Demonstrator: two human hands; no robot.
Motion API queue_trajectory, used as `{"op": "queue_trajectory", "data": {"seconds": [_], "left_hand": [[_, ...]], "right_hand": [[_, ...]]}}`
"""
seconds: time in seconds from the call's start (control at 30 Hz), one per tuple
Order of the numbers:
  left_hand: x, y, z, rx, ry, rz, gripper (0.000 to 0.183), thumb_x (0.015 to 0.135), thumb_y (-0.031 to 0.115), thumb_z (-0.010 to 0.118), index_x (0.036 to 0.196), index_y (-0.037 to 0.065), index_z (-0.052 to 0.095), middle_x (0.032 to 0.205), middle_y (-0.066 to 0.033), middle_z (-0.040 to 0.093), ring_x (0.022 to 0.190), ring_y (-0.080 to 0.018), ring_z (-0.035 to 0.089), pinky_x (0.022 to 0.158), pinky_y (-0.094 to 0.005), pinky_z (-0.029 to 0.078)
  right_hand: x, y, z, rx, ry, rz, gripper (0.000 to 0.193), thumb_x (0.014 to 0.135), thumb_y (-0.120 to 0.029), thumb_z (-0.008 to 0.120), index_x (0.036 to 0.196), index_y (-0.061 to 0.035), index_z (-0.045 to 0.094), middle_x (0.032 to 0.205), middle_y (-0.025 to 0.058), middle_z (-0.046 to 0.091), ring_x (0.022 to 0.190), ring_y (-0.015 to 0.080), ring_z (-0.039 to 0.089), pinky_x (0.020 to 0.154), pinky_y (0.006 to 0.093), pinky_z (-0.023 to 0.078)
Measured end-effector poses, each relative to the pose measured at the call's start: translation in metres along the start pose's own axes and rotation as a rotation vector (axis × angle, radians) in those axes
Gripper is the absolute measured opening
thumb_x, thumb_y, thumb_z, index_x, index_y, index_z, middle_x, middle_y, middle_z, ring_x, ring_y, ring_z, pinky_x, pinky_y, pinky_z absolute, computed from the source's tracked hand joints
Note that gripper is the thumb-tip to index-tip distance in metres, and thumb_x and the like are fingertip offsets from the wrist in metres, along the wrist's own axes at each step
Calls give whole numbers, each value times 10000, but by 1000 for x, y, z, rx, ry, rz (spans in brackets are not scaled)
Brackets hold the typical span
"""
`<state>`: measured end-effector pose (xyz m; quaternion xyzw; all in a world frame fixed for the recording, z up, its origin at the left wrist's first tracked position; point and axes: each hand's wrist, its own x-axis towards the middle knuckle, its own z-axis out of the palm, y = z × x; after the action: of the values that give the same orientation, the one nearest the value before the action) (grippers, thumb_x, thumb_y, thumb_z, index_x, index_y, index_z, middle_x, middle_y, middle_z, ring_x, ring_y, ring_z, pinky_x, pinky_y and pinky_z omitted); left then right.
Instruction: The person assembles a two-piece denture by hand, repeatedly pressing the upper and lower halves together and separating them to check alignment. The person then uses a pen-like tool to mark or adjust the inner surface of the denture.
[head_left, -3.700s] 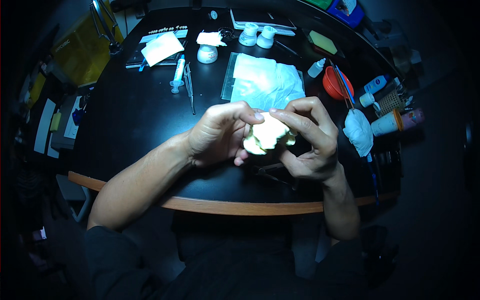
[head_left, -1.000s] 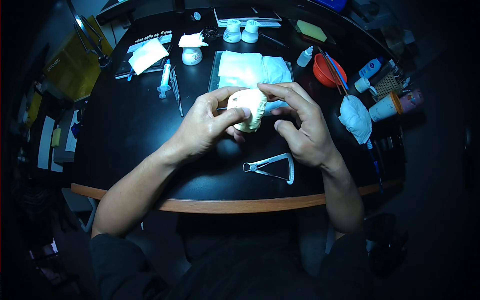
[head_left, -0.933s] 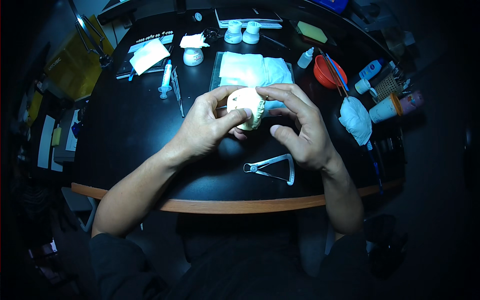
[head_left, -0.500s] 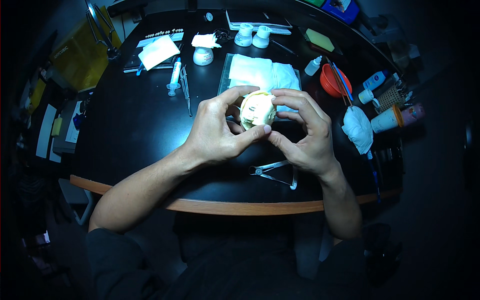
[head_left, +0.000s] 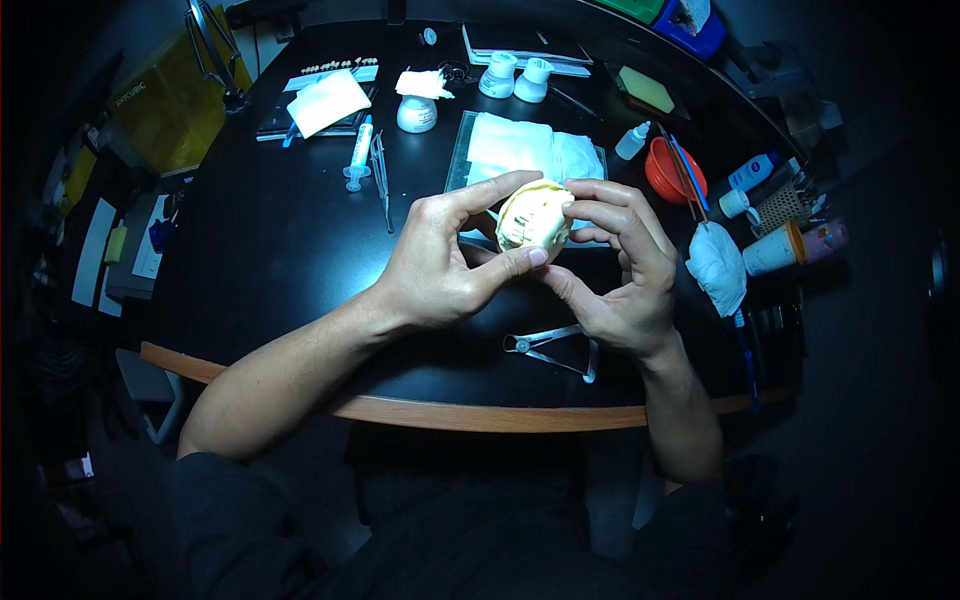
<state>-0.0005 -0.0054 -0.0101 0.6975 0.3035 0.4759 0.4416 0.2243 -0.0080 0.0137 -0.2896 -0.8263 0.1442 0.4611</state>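
A pale yellow dental cast [head_left: 535, 217] is held up above the black table, between both hands. My left hand [head_left: 450, 255] grips its left side, with the thumb along the lower front and the index finger over the top rim. On the other side, my right hand [head_left: 625, 260] pinches the cast, fingers at its upper right edge and thumb underneath. Dark gaps and ridges show on the side facing me; its far side is hidden. Below the hands lies a metal caliper [head_left: 552, 350], close to the right wrist.
White tissues [head_left: 510, 145] lie on a glass plate behind the cast. Tweezers [head_left: 381, 180] and a syringe [head_left: 360, 155] are at left. White jars [head_left: 497, 75] stand at the back. An orange bowl [head_left: 672, 170] with brushes, a tissue wad [head_left: 717, 265] and a cup [head_left: 772, 250] line the right.
The cast has tilted slightly in my fingers, showing more of its ridged front. Everything on the table has shifted a little to the right in view. Both hands keep their hold.
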Motion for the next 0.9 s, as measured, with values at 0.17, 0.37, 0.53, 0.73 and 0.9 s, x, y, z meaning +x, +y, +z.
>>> {"op": "queue_trajectory", "data": {"seconds": [0.17, 0.37, 0.53, 0.73, 0.9], "left_hand": [[0, 0, 0, -77, -28, -4, 642, 924, 181, 791, 1470, -45, 541, 1313, -222, 675, 1213, -269, 669, 1065, -429, 528], [0, 4, 1, -259, -93, -82, 642, 953, 158, 737, 1499, -63, 482, 1353, -205, 624, 1224, -269, 645, 1013, -394, 572], [-2, 4, 0, -278, -108, -61, 636, 956, 151, 717, 1502, -67, 473, 1356, -202, 616, 1217, -277, 642, 1013, -396, 577], [0, 1, 1, -290, -116, -50, 643, 942, 144, 715, 1501, -63, 472, 1349, -195, 621, 1218, -263, 642, 1002, -390, 573], [0, 5, -1, -389, -141, -145, 681, 927, 150, 732, 1528, -17, 460, 1334, -171, 622, 1190, -244, 642, 1007, -379, 557]], "right_hand": [[2, -3, -3, -23, -3, -33, 544, 695, -61, 897, 1202, -41, 701, 1255, 178, 645, 1086, 269, 700, 801, 338, 630], [3, -10, -6, -59, -14, -45, 538, 697, -73, 901, 1204, -30, 725, 1229, 182, 627, 1071, 264, 698, 795, 330, 631], [4, -12, -4, -60, -17, -66, 550, 701, -76, 905, 1219, -22, 726, 1236, 187, 613, 1069, 264, 699, 813, 332, 644], [4, -11, -5, -68, -29, -83, 568, 691, -73, 913, 1226, -28, 729, 1231, 182, 608, 1059, 262, 699, 807, 331, 642], [1, -8, -5, -114, -54, -71, 626, 638, -44, 904, 1242, -61, 740, 1235, 155, 611, 1000, 217, 681, 711, 290, 569]]}}
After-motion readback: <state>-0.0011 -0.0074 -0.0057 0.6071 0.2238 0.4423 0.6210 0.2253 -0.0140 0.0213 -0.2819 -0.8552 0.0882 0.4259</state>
